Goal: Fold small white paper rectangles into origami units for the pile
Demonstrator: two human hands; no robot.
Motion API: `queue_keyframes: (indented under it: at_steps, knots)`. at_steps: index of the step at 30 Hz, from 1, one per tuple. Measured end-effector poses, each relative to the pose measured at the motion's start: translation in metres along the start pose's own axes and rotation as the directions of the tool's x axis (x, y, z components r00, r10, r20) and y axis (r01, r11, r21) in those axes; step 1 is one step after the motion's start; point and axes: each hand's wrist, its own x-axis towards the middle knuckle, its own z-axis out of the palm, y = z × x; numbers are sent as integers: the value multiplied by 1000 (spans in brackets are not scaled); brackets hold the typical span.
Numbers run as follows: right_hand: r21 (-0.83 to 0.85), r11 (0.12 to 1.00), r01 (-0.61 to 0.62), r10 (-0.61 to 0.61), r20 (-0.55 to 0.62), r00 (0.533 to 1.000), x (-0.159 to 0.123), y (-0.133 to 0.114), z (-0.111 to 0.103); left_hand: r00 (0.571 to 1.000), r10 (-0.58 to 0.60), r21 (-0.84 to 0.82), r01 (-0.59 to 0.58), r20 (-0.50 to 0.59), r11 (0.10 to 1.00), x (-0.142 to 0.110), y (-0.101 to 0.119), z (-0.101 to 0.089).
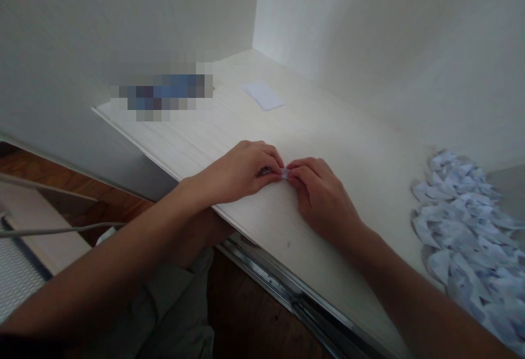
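Note:
My left hand (249, 168) and my right hand (322, 192) meet just above the pale tabletop (328, 123). Between their fingertips is a small folded piece of paper (284, 173), whitish and mostly covered by the fingers. Thumb and fingers of each hand pinch one end of it. Beyond the hands lie a few flat white paper sheets (263, 96). To the right of my right forearm spreads a large pile of folded paper pieces (467, 227), white with bluish grey shadows.
Pale walls (385, 30) rise behind and to the left of the table. A pixelated, partly blue item (176, 88) sits at the table's far left. Below the front edge runs a metal drawer rail (262, 271), and a cable (61, 231) crosses the lower left.

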Motion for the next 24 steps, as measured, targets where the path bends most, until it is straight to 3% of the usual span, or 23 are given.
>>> queue_keyframes:
  at_steps: [6,11,24]
  knots:
    - [99,995,5,1,-56,998,0,1,1,1000,7,-12,-7,-19,1000,-1,1,-1]
    - [82,995,-51,54,-27,998,-1,1,0,999,-40,17,41,-24,999,-2,1,-1]
    - [111,992,-53,60,-67,996,-1,0,-1,994,-73,-45,69,-81,997,-4,-2,-1]
